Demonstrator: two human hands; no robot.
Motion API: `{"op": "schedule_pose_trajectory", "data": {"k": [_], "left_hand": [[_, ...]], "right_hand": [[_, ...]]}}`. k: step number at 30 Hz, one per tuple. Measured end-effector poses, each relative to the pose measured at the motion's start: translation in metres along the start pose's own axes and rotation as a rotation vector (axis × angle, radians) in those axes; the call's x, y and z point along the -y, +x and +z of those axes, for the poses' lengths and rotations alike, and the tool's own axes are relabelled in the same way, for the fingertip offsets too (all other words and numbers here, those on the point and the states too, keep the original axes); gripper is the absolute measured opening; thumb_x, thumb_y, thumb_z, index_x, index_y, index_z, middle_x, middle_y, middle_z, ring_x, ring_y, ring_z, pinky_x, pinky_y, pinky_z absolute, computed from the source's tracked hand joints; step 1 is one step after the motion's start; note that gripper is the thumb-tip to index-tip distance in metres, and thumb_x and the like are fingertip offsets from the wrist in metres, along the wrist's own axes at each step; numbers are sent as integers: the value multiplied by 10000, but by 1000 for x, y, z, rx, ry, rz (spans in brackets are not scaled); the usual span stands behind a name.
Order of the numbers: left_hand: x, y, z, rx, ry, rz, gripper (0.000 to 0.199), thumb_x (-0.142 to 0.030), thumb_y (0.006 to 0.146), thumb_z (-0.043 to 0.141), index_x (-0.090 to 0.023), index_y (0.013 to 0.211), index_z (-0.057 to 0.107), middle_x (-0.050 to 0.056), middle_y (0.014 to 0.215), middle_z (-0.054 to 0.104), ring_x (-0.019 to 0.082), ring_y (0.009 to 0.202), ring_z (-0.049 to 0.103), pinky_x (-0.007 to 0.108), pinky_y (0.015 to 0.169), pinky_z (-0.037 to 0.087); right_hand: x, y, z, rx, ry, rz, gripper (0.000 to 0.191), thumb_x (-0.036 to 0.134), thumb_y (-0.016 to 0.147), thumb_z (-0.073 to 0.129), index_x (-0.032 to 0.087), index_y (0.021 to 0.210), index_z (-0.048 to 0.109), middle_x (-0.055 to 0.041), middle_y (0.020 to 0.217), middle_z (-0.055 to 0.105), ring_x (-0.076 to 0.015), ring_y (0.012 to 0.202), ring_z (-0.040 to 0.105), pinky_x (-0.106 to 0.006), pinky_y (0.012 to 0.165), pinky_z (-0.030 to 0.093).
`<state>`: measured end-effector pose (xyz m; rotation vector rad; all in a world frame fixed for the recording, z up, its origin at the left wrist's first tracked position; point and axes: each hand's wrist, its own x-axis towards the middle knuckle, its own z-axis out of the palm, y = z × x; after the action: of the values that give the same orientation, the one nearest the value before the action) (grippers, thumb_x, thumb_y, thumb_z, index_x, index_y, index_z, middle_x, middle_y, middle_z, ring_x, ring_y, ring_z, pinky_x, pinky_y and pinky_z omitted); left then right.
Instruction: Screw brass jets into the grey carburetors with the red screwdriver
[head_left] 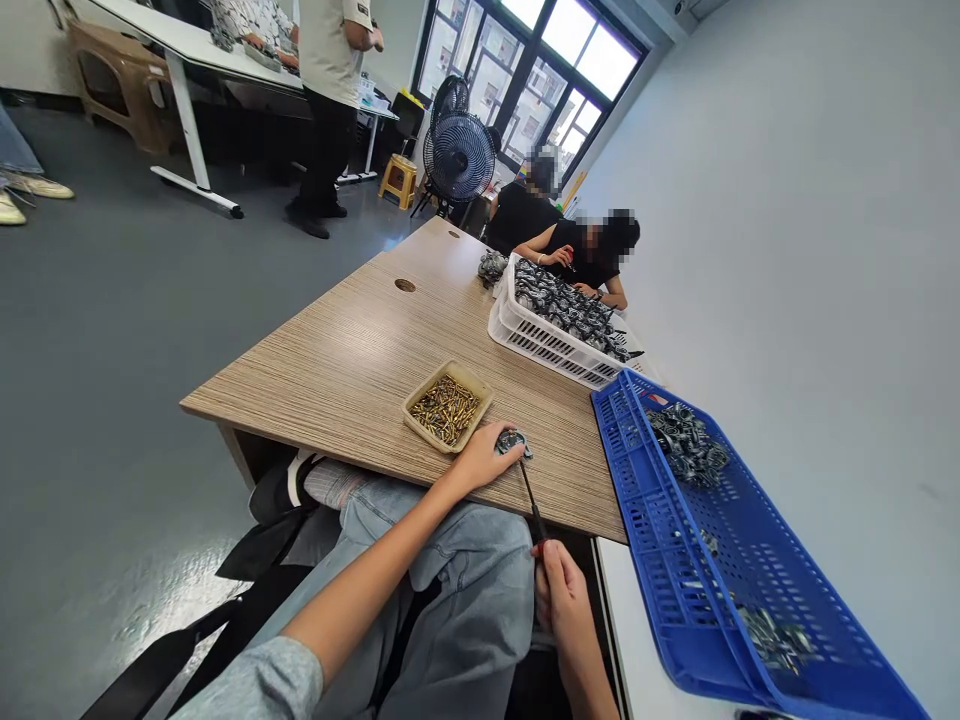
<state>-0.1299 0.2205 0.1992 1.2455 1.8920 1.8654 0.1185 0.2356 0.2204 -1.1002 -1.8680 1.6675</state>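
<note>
Tabletop (330, 360) lies beneath left hand (486, 458), arm (394, 552) outstretched.

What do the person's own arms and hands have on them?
No gloves: the bare left hand and bare right hand show no watch or bracelet. A pale grey fabric sleeve stops well above the left wrist. No right sleeve is in view.

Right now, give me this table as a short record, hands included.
Left hand: holding a metal part on the table
Right hand: gripping a screwdriver, its tip at the metal part
Tray: brass-coloured screws, beside the left hand
White basket: heaped with grey-black parts
Blue basket: right of the table, loose metal pieces inside
</note>
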Motion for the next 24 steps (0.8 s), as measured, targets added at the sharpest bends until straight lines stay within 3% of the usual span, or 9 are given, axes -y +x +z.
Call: {"op": "schedule_pose_trajectory", "data": {"k": [5,8,12,18,24], "left_hand": [[-3,-1,-3,11,6,-5,338,-361,935,697,-174,1217,694,112,1226,773,267,1165,718,388,1076,539],[-5,-1,-4,16,7,-9,352,-364,937,695,-165,1228,690,119,1237,769,271,1177,713,388,1084,532],[-6,-2,-3,59,2,-5,332,-372,935,696,-181,1207,702,100,1201,779,266,1147,720,384,1072,535],[-5,-2,-2,-5,0,-30,346,-369,920,719,-172,1203,691,108,1182,772,265,1117,717,390,1042,549],[-2,-1,0,-3,-4,-25,335,-357,922,714,-183,1207,687,102,1183,771,261,1116,714,398,1043,551]], "right_hand": [[-9,-15,22,58,479,231,553,748,836,765,222,909,610,151,558,224,-40,471,47,-152,369,132],[-8,-18,25,181,742,318,488,648,818,845,220,943,647,156,549,203,-43,461,39,-146,353,154],[-5,-12,24,312,915,383,400,511,809,902,216,914,652,155,541,218,-39,445,68,-126,352,163],[-1,-13,31,234,759,289,427,599,824,849,225,922,666,154,540,197,-48,454,24,-144,348,162],[-1,-19,24,14,413,207,562,768,837,726,224,949,638,143,566,210,-58,456,84,-178,370,168]]}}
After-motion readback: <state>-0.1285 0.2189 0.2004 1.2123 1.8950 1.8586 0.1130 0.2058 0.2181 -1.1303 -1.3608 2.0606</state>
